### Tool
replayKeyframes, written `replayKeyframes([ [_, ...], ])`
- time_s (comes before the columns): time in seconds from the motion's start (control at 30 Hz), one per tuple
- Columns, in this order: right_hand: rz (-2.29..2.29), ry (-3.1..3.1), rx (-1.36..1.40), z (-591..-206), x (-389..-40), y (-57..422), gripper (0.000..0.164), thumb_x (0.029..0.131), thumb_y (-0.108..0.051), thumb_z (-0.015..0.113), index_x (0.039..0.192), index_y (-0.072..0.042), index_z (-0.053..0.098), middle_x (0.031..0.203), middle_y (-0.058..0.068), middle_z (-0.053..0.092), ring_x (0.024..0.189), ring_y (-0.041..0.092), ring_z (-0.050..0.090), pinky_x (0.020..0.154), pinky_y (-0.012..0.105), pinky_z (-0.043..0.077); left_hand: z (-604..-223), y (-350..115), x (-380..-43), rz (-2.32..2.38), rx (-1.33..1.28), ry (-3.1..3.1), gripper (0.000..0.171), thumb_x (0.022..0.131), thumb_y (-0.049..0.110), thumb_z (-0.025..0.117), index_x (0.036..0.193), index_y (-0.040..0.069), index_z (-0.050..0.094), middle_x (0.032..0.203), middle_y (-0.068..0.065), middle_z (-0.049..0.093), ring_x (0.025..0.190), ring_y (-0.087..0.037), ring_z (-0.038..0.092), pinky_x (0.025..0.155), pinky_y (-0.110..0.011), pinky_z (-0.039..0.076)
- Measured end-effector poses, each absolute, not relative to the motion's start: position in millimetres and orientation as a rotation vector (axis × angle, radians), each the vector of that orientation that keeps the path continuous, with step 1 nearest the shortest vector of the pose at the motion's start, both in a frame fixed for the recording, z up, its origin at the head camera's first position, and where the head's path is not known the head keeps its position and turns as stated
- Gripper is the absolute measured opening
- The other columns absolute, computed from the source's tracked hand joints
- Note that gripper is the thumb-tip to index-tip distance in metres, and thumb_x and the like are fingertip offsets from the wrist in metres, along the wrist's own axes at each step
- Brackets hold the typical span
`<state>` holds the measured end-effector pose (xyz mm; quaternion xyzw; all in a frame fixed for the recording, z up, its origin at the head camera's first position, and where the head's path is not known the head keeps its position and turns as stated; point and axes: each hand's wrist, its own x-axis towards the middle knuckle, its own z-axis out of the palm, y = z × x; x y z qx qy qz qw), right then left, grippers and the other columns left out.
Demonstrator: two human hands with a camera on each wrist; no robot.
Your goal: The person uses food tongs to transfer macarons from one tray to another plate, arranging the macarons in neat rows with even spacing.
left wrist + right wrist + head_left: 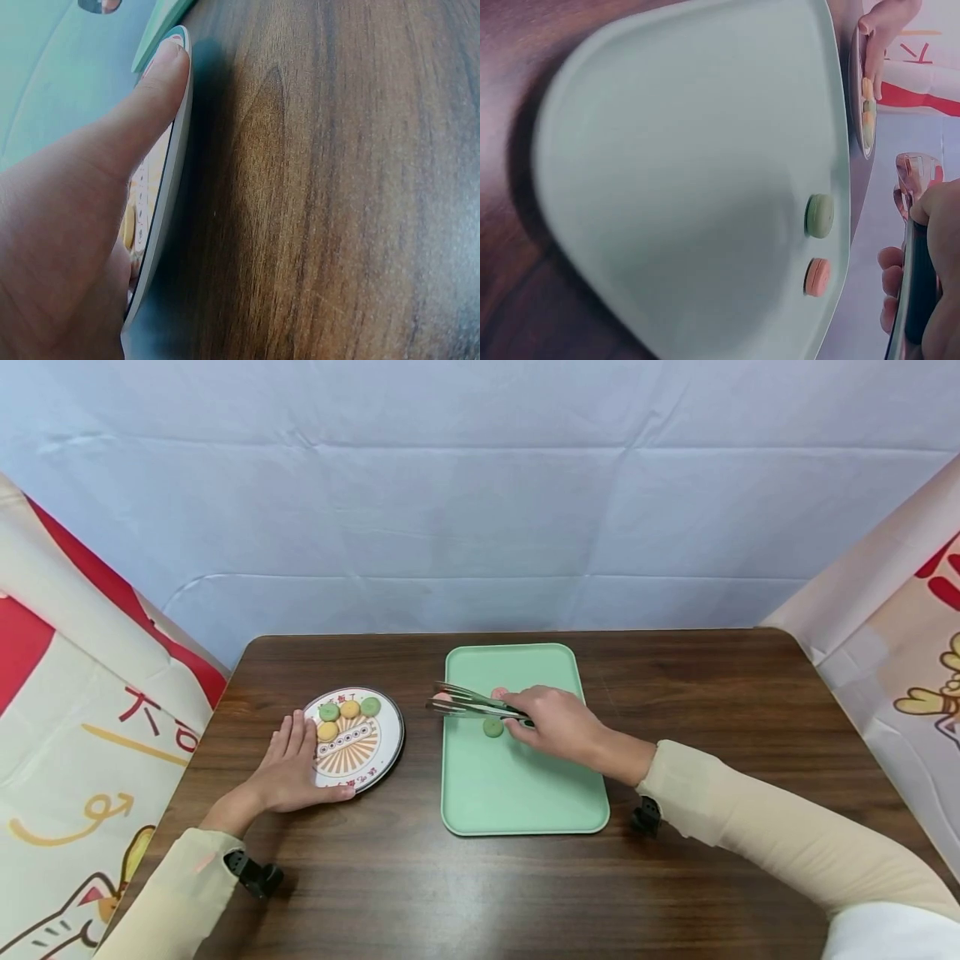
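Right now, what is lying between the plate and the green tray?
In the head view, only bare tabletop separates the plate from the green tray; the tips of the tongs overhang it.

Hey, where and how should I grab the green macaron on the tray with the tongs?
Probably from above and your near side, with the tongs across the left and right of its rim. The green macaron lies flat on the tray, its round rim exposed, and a pink macaron sits just beyond it, so that grip should stay clear.

K-like red mark on cloth; plate characters illegible.
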<state>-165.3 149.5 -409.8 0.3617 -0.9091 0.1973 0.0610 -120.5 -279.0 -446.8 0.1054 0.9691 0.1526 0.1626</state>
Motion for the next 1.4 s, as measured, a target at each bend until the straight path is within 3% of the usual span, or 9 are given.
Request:
replayKeyframes([
  [0.13,0.588,-2.730,1.119,-410,-165,144,0.032,0.096,-0.018,0.070,0.124,-0.002,0.071,0.108,0.013,0.075,0.097,0.027,0.072,0.076,0.042,0.057,-444,-277,-120,0.429,0.293,2.764,0.142,0.076,0.074,0.073,0.153,-0.019,0.000,0.161,-0.038,-0.014,0.149,-0.054,-0.012,0.118,-0.067,-0.001],
  [0.37,0.593,-2.702,1.173,-411,-166,134,0.019,0.098,-0.018,0.068,0.111,-0.005,0.070,0.111,0.011,0.073,0.092,0.021,0.069,0.074,0.037,0.055,-453,-281,-121,0.454,0.307,2.763,0.144,0.075,0.079,0.069,0.155,-0.016,-0.003,0.162,-0.035,-0.017,0.150,-0.051,-0.016,0.119,-0.066,-0.003],
  [0.6,0.607,-2.728,1.185,-411,-166,128,0.027,0.099,-0.019,0.067,0.121,-0.004,0.071,0.118,0.013,0.073,0.117,0.026,0.067,0.094,0.042,0.055,-456,-283,-123,0.425,0.301,2.770,0.146,0.073,0.083,0.067,0.155,-0.016,-0.003,0.162,-0.034,-0.018,0.150,-0.050,-0.016,0.119,-0.066,-0.003],
  [0.83,0.581,-2.717,1.200,-411,-166,122,0.028,0.098,-0.019,0.068,0.122,-0.004,0.070,0.110,0.010,0.073,0.099,0.021,0.069,0.084,0.039,0.057,-455,-283,-122,0.448,0.314,2.778,0.144,0.074,0.080,0.069,0.154,-0.017,-0.002,0.162,-0.036,-0.017,0.150,-0.051,-0.015,0.119,-0.066,-0.002],
  [1.03,0.580,-2.725,1.196,-412,-167,117,0.028,0.099,-0.020,0.067,0.123,-0.006,0.071,0.102,0.006,0.072,0.079,0.014,0.061,0.071,0.033,0.054,-453,-281,-121,0.436,0.313,2.775,0.144,0.074,0.080,0.069,0.154,-0.017,-0.002,0.162,-0.036,-0.017,0.150,-0.051,-0.015,0.119,-0.066,-0.002],
  [1.4,0.575,-2.730,1.219,-410,-168,105,0.031,0.100,-0.021,0.066,0.126,-0.004,0.070,0.105,0.007,0.075,0.098,0.021,0.070,0.080,0.037,0.058,-454,-282,-122,0.458,0.315,2.780,0.144,0.075,0.079,0.070,0.154,-0.017,-0.002,0.161,-0.036,-0.017,0.149,-0.052,-0.015,0.118,-0.067,-0.002],
])
